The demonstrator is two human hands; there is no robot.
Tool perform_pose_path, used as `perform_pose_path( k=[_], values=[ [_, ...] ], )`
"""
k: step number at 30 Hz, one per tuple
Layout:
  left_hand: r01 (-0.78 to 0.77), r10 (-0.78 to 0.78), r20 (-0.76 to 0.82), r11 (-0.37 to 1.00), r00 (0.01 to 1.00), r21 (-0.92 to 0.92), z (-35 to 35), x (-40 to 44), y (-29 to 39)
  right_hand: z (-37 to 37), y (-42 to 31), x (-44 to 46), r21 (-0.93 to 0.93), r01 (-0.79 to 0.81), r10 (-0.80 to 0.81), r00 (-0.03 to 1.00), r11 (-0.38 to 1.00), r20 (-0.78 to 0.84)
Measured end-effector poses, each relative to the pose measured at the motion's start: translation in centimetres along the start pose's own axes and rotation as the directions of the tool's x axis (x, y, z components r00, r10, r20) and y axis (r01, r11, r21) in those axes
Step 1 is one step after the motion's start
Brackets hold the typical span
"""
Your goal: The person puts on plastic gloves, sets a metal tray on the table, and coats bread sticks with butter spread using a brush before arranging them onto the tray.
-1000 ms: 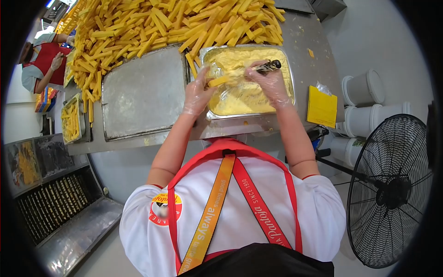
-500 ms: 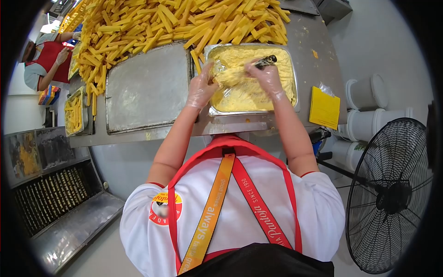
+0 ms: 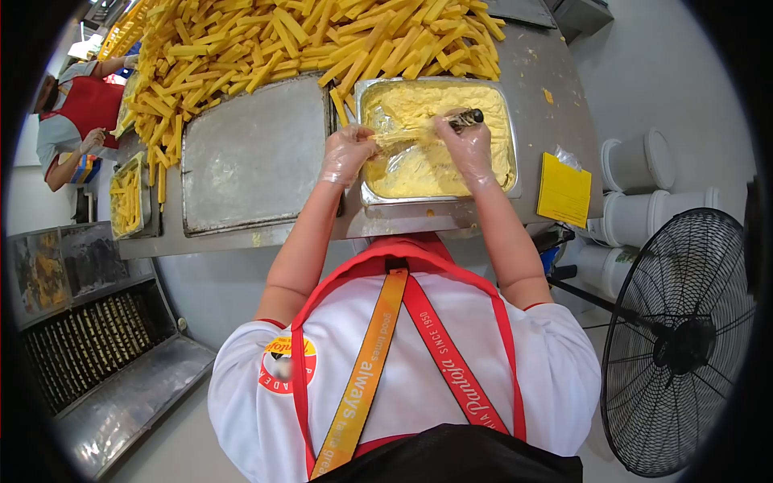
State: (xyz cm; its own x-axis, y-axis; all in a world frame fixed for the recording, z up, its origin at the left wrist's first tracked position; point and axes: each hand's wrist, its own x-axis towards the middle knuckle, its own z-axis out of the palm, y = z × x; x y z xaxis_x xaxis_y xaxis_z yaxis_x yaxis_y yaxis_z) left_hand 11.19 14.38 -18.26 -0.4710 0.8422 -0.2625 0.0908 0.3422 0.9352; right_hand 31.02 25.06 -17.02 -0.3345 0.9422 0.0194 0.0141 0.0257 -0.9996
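My gloved right hand [image 3: 467,149] is closed round the dark handle of a spreading tool [image 3: 466,120], over a metal tray [image 3: 437,201] of pale yellow spread [image 3: 483,101]. The tool's blade reaches left and is coated with the spread. My left hand [image 3: 349,153], also in a clear glove, pinches the end of a yellow stick [image 3: 384,138] at the tray's left edge. Spread covers much of this stick, and the blade lies against or close to it. A big heap of yellow sticks [image 3: 322,40] lies behind the tray.
A flat metal sheet [image 3: 250,153] lies left of the tray. Yellow paper [image 3: 564,190] lies to the right. A small tray of sticks [image 3: 127,201] and a co-worker [image 3: 84,109] are at far left. White buckets [image 3: 640,161] and a black fan [image 3: 684,346] stand right.
The stick in my left hand, bare-looking a second ago, now carries spread. My right hand moved the tool against it and back slightly right. The co-worker's lower hand has dropped.
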Motion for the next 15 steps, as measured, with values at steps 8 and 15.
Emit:
perform_pose_path(
  k=[8, 15],
  values=[
    [-0.458, 0.479, 0.055, 0.79, 0.876, 0.408, -0.5, -0.3, -0.1, -2.0, 1.3, 2.9, -0.485, -0.056, 0.024, 0.997, 0.873, -0.073],
    [-0.786, 0.726, 0.409, 0.293, 0.554, 0.544, -2.1, 1.0, -0.5, -0.7, 0.1, 4.0, -0.037, -0.217, 0.22, 0.965, 0.976, 0.14]
  ],
)
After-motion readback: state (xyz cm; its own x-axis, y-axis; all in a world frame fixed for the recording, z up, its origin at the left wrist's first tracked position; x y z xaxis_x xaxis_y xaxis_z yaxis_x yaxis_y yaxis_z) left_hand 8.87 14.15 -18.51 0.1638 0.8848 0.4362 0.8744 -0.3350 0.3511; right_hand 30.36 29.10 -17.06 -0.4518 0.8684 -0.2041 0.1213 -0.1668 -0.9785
